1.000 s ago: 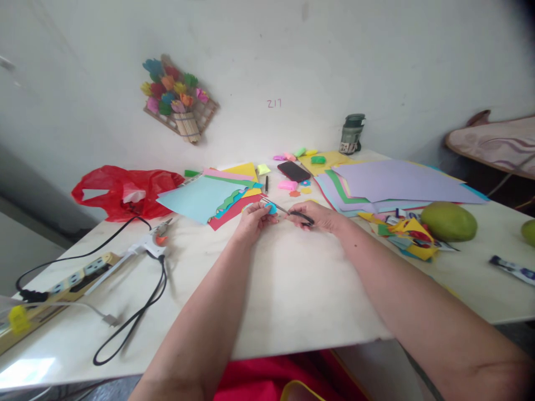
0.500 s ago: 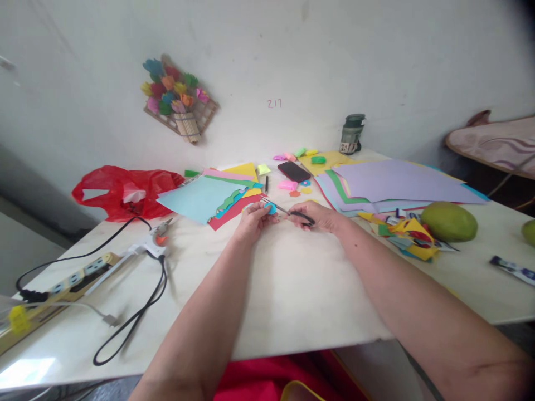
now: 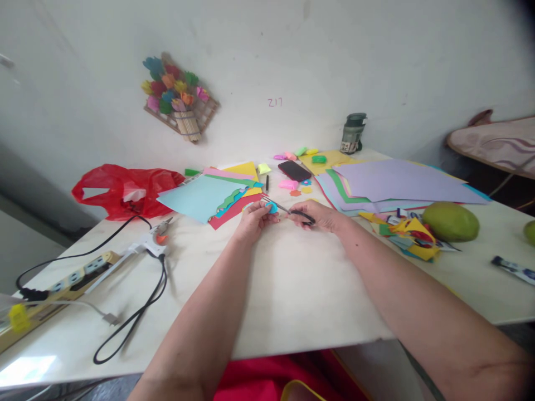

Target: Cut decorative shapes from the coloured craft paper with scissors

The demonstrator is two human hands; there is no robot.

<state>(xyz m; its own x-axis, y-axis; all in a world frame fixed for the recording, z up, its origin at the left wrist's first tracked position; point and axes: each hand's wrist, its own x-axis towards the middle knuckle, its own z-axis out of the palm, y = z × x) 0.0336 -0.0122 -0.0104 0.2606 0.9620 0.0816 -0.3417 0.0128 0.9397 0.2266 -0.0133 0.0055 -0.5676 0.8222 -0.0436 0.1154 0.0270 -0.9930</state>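
Note:
Near the middle of the table, my left hand (image 3: 254, 220) pinches a small blue paper piece (image 3: 272, 208). To its right, my right hand (image 3: 314, 215) is wrapped round the black handles of a pair of scissors (image 3: 302, 216). The scissor blades point left and lie across the blue piece; whether they are parted is too small to tell. Behind the hands are a red sheet (image 3: 228, 216), an orange paper shape (image 3: 295, 193) and a yellow one (image 3: 306, 190).
A glue gun (image 3: 152, 240) with a looped cord and a power strip (image 3: 79, 278) lie left, before a red bag (image 3: 121, 192). Paper scraps (image 3: 413, 236) and a green fruit (image 3: 450, 221) lie right. Behind are a phone (image 3: 294, 171) and purple sheets (image 3: 397, 181).
Both hands stay nearly in place, with the scissors still at the blue piece. The view has shifted very slightly.

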